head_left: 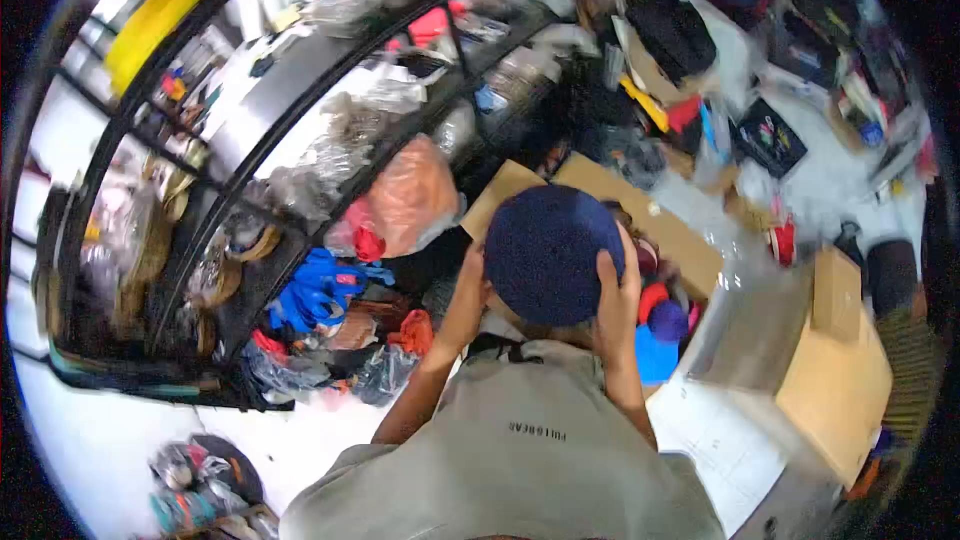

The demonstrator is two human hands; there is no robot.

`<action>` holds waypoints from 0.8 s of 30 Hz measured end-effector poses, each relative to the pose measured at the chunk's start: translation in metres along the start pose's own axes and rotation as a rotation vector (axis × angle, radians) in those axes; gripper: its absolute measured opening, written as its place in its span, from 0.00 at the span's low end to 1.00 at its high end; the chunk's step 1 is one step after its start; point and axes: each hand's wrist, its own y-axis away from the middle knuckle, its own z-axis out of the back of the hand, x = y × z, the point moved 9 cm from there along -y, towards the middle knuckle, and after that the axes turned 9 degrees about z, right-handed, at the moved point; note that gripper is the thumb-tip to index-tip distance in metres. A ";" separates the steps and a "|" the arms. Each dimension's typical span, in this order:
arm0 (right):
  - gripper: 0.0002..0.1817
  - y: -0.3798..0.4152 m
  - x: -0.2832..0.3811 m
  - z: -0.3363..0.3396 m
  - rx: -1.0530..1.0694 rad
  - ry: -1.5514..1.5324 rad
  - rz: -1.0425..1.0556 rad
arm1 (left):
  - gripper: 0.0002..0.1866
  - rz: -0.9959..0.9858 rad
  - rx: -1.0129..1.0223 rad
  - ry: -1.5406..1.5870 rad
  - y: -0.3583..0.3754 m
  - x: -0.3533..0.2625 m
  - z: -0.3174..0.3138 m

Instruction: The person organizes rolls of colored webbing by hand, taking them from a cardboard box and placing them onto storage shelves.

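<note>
A round, dark navy hat (553, 255) is held up in front of my chest, between both hands. My left hand (474, 275) grips its left edge, with the fingers mostly hidden behind it. On the right edge, my right hand (617, 285) is closed around the rim, thumb on the near face. Below and behind the hat, an open cardboard box (690, 255) spreads its flaps. Red, purple and blue items (660, 340), which look like caps, lie in the box beside my right hand.
Black metal shelving (340, 90) full of plastic-wrapped goods runs along the left. Blue fabric (315, 290) and an orange plastic bag (412, 195) lie near its base. Another cardboard box (835, 370) stands at right. Bags, including a black one (770, 137), cover the floor beyond.
</note>
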 end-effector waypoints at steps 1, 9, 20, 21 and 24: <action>0.24 -0.001 0.008 -0.010 0.022 -0.077 -0.028 | 0.33 -0.052 -0.043 0.010 0.005 -0.009 0.009; 0.28 0.010 0.010 -0.104 0.209 -0.424 -0.363 | 0.35 -0.322 -0.042 0.031 0.050 -0.058 0.059; 0.80 0.049 0.128 -0.324 1.212 -0.185 0.462 | 0.30 -0.523 -0.684 0.400 0.186 -0.213 0.166; 0.83 0.054 0.136 -0.340 1.239 -0.147 0.458 | 0.29 -0.581 -0.698 0.369 0.199 -0.236 0.169; 0.82 0.070 0.183 -0.393 1.227 -0.356 0.408 | 0.29 -0.739 -0.758 0.198 0.230 -0.300 0.193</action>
